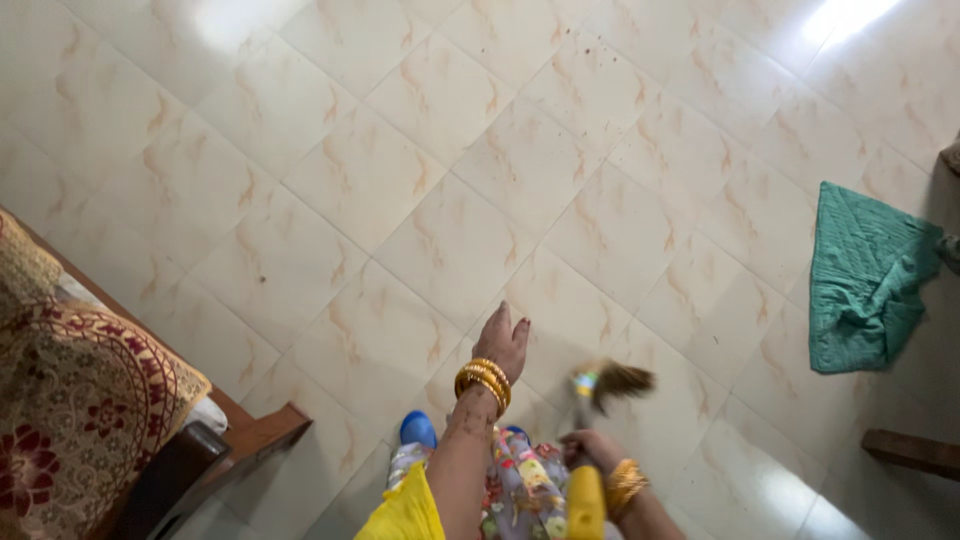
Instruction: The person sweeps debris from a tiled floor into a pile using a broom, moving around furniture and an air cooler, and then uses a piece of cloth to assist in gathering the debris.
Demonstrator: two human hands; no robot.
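Note:
My left hand point(503, 340) hangs over the tiled floor point(440, 200), fingers loosely together and holding nothing, with gold bangles at the wrist. My right hand point(590, 447) is closed around the handle of a broom point(608, 382). Its brown bristle head is blurred and points up and right just above the floor. A yellow part of the handle point(586, 503) runs down past my wrist, which also wears gold bangles. Below are my flowered clothes and a blue slipper point(418, 429).
A bed with a patterned red and cream cover point(70, 400) and wooden frame corner point(262, 432) stands at the lower left. A green cloth point(865, 280) lies on the floor at right. A dark wooden piece point(912, 452) juts in at the lower right.

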